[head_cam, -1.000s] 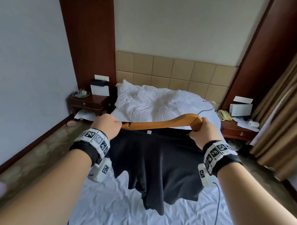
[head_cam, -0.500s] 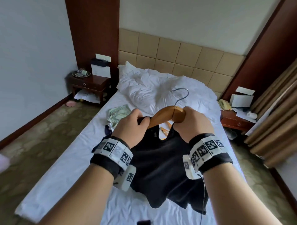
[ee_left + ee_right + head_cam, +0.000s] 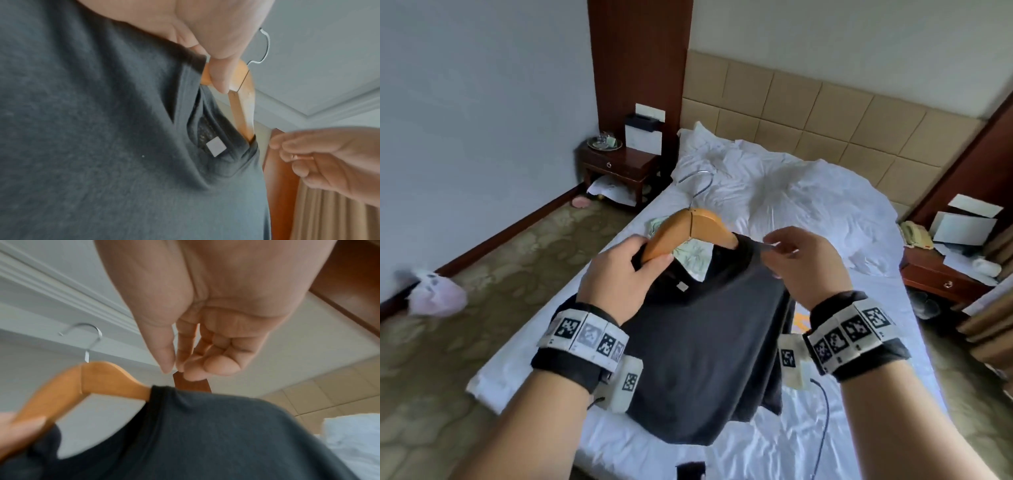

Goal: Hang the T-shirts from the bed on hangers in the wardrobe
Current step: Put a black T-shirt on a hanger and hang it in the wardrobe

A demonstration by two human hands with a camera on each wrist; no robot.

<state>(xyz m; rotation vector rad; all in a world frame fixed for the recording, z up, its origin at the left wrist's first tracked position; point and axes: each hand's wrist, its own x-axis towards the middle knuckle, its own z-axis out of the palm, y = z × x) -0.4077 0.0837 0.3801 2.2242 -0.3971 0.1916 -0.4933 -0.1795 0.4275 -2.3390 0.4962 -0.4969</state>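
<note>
A dark grey T-shirt (image 3: 705,342) hangs over the bed (image 3: 808,192) on a wooden hanger (image 3: 690,228) with a metal hook (image 3: 698,181). My left hand (image 3: 626,274) grips the hanger's left arm together with the collar; in the left wrist view my thumb (image 3: 218,73) presses the hanger (image 3: 242,97) above the shirt (image 3: 102,146). The hanger's right arm is inside the shirt's shoulder (image 3: 205,434). My right hand (image 3: 801,263) hovers just above that shoulder, fingers loosely bunched, holding nothing (image 3: 205,337). A green-patterned garment (image 3: 657,224) lies on the bed behind the hanger.
A crumpled white duvet (image 3: 774,178) covers the head of the bed. Dark wooden nightstands stand at the left (image 3: 619,164) and right (image 3: 945,277), the right one with a phone (image 3: 916,234). Curtains (image 3: 989,325) hang at the right. A pink slipper (image 3: 434,294) lies on the carpet.
The hanger has turned upright with its hook pointing away. The shirt's right shoulder now sits over the hanger's arm, and my right hand has come off the hanger.
</note>
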